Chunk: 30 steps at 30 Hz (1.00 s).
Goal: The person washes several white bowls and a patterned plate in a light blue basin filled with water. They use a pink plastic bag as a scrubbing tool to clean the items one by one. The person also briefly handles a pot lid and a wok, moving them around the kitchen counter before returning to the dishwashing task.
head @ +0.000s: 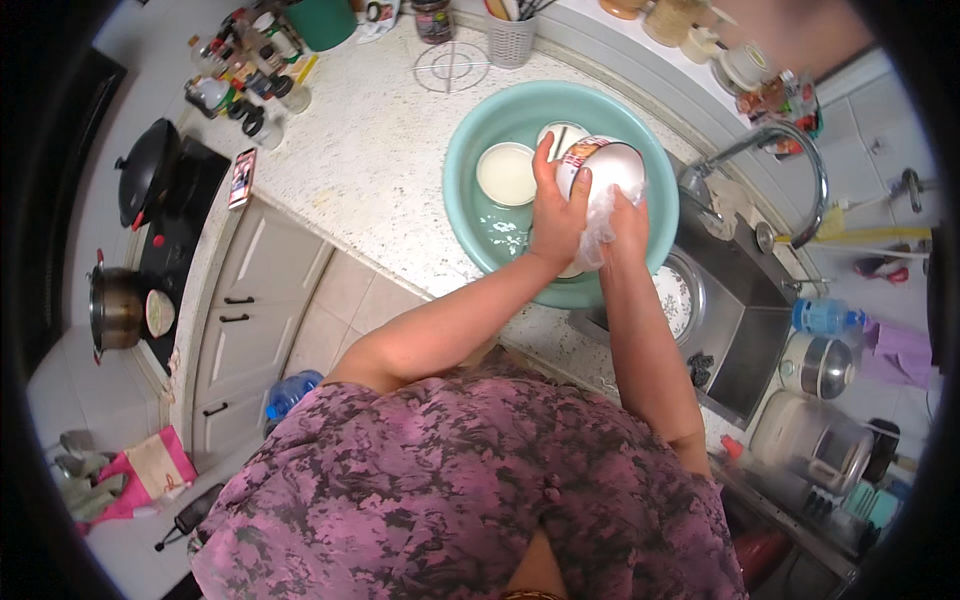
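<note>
My left hand [556, 217] grips a white bowl [616, 166] with a red printed pattern on its outside, its thumb at the near rim. The bowl is tilted above a light green plastic basin [463, 225] of water. In my right hand [630, 229] is a thin, translucent white cloth or plastic film [594, 244], pressed against the bowl; the fingertips are partly hidden. A round white dish [507, 174] sits in the water to the left. Behind the held bowl, another white dish [559, 135] has a dark, thin stick-like item across it.
Right of the basin is a steel sink [739, 345] with a floral plate [673, 301] and a curved faucet [814, 176]. A wire rack [451, 67] and a utensil holder [511, 41] stand behind. A phone [242, 178] lies by the stove [176, 247], near several bottles [259, 82].
</note>
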Available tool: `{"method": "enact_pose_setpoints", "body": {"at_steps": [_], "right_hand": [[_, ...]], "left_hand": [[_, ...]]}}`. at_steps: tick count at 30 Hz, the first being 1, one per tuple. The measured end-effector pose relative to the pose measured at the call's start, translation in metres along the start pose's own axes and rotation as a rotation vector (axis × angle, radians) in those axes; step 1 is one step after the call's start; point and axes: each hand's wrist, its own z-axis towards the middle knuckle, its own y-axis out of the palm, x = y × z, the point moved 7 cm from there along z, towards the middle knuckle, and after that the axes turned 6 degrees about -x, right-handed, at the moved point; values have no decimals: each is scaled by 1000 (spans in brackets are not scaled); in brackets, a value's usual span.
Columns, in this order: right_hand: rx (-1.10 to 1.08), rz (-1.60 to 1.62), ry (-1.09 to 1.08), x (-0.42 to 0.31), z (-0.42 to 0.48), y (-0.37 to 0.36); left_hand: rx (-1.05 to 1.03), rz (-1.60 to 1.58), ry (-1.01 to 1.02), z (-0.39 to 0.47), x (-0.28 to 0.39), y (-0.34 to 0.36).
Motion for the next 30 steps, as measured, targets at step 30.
{"method": "enact_pose_setpoints", "body": {"at_steps": [30], "right_hand": [[-398,-756,-99,-39,7,6]], "left_hand": [[-204,-102,-522,6,-27,0]]}}
